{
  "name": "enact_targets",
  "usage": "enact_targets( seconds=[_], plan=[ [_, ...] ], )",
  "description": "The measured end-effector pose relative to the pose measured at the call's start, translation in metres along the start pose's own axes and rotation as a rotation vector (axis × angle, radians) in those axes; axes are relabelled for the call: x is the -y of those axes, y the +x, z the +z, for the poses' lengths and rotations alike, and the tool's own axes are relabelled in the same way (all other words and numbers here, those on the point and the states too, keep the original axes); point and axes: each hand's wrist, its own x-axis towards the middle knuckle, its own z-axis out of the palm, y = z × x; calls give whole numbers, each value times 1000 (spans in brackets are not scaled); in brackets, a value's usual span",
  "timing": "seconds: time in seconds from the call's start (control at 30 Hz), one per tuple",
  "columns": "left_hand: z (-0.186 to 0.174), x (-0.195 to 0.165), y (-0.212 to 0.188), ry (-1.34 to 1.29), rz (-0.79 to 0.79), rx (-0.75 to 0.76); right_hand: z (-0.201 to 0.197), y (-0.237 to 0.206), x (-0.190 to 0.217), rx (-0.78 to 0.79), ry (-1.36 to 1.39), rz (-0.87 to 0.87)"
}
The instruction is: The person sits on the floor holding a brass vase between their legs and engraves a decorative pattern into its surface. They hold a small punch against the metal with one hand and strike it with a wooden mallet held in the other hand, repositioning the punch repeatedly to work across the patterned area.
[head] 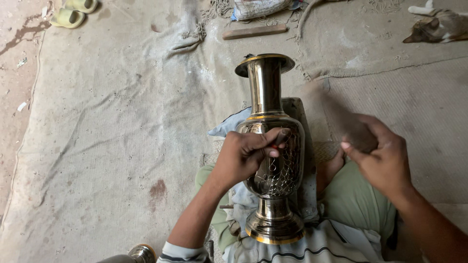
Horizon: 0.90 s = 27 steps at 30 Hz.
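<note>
Head view: left hand [241, 158] fingers pinch a small tool against the brass vase [273, 151]; right hand [378, 153] fingers curled, blurred.

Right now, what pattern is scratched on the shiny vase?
A criss-cross, net-like pattern of fine lines covers the vase belly, seen best from the head camera.

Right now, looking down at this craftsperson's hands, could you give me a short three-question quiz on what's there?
1. True or false: the metal vase stands upright on the floor.
2. Which hand presses a thin tool against the vase: A) left hand B) right hand?
3. What animal lies at the top right corner?

Key:
1. False; it lies across the person's lap, mouth pointing away.
2. A.
3. A cat, lying on the cloth.
</note>
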Motion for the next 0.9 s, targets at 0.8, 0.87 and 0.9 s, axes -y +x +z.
enact_targets(
  seconds=[0.8, 0.87, 0.9],
  plan=[
    [72, 3, -48, -6, -179, -874, -10, 111, 144, 330, -78, -320],
    [77, 6, -51, -54, -202, -910, -7, 120, 157, 445, -253, -280],
    [77, 9, -50, -47, -195, -920, -6, 127, 161, 547, -544, -153]
  ],
)
